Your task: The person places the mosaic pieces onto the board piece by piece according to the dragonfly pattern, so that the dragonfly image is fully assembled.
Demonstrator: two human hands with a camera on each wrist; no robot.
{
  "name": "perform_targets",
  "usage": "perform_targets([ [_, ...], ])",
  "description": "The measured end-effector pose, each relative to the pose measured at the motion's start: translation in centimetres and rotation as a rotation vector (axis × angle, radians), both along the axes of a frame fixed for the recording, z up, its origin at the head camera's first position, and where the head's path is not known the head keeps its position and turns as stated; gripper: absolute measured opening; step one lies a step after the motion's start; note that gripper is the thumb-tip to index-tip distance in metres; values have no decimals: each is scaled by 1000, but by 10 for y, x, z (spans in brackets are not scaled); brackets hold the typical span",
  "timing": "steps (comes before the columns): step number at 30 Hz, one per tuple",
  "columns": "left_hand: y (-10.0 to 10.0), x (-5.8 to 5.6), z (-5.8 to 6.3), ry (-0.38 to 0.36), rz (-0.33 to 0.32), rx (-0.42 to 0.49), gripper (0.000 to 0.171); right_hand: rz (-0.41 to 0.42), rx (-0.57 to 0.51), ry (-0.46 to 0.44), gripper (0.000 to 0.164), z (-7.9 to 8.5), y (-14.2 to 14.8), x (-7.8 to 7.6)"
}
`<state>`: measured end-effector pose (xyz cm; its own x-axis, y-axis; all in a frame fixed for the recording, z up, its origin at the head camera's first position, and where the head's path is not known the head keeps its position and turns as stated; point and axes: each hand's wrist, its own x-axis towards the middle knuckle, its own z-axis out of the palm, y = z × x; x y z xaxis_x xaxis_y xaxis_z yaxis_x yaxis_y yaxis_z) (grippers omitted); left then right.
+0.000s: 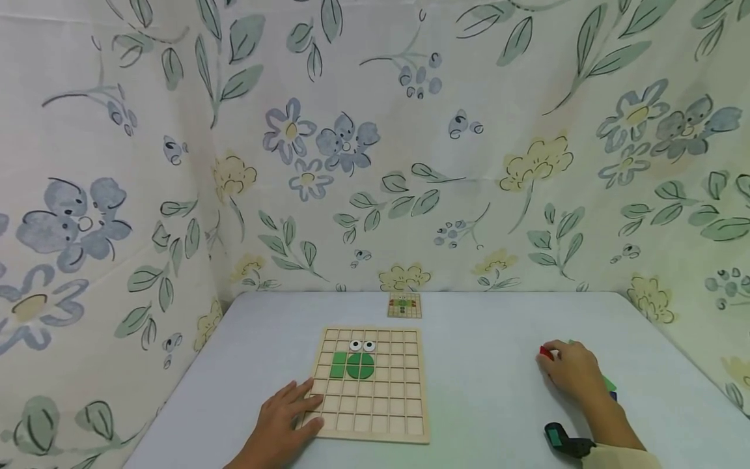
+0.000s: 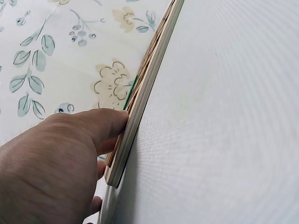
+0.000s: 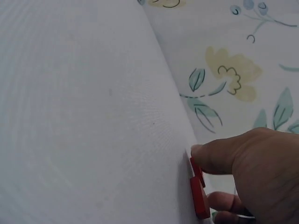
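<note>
My left hand point(image 1: 282, 422) rests at the near left corner of a wooden grid board point(image 1: 381, 409), fingers spread over its edge. The left wrist view shows the thumb point(image 2: 105, 122) on the board's rim point(image 2: 145, 100). On the board lie green square pieces point(image 1: 338, 365), a green disc point(image 1: 360, 366) made of quarter pieces, and two round eye pieces point(image 1: 362, 346). Over at the right, my right hand point(image 1: 573, 371) pinches a red piece point(image 1: 546, 352) between thumb and fingers. Two red blocks point(image 3: 200, 197) show by those fingers in the right wrist view.
A small pattern card point(image 1: 404, 305) with a coloured figure on a grid lies at the table's back edge. Green pieces point(image 1: 609, 384) and a dark blue piece point(image 1: 613, 395) are partly hidden behind the right wrist. Floral cloth point(image 1: 410, 143) hangs around the white table point(image 1: 480, 365).
</note>
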<state>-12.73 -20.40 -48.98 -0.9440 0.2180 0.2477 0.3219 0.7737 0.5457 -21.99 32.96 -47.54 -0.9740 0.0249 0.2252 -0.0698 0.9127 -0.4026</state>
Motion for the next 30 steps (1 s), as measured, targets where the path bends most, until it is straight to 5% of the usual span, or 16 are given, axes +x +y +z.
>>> perform_targets([
  [21, -3, -3, -5, -12, 8, -4, 40, -50, -104, -55, 31, 4, -6, 2],
  [30, -2, -1, -4, -8, 5, 8, 40, 45, -149, 139, 29, 38, -27, 12],
])
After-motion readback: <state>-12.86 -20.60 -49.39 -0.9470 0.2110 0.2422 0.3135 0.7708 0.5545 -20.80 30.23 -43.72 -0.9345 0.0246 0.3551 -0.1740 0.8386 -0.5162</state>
